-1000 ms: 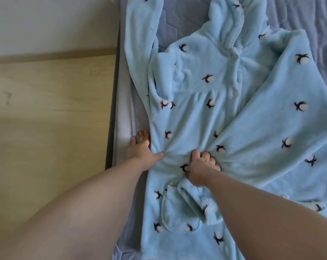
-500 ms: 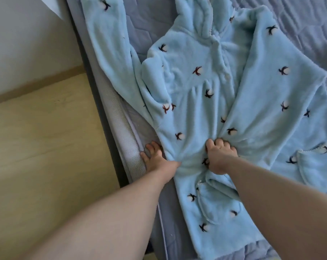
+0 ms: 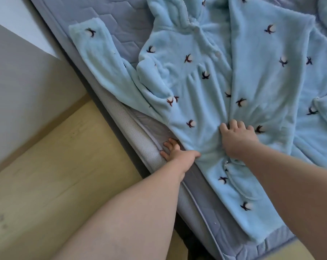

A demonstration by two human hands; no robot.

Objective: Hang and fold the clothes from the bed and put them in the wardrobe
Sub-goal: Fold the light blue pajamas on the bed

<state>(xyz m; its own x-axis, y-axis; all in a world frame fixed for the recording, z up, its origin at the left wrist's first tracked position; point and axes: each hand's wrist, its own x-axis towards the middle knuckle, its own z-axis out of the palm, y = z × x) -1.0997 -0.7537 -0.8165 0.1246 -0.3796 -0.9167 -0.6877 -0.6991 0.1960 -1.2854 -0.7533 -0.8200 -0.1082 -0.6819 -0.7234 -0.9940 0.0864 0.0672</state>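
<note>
Two hands meet the pale-blue hooded fleece robe at its waist, and the line between them runs across the garment, not along it. The robe lies face up on the bed. Its long axis goes from the hood at the far end to the hem close to the person, at a slight slant to the mattress edge.

The right hand is on the mid-line of the front. Its fingers are curled into a bunch of fleece, with creases fanning out from the grip. The left hand is at the robe's left side edge, just above the mattress border. Its thumb lies on the fleece and its fingers reach out over the mattress beside the edge. I cannot tell whether they have caught the edge or only rest there.

One sleeve stretches away on the left towards the far corner, well beyond either hand. A patch pocket sits just below the right wrist, on the hem side.

Most of the cloth lies to the right of both hands and away from the person. The left hand is nearer the free side edge, so a lengthwise fold would probably start there, carrying that edge over towards the right hand. The hem hangs near the bed's corner and could slide towards the wooden floor.
</note>
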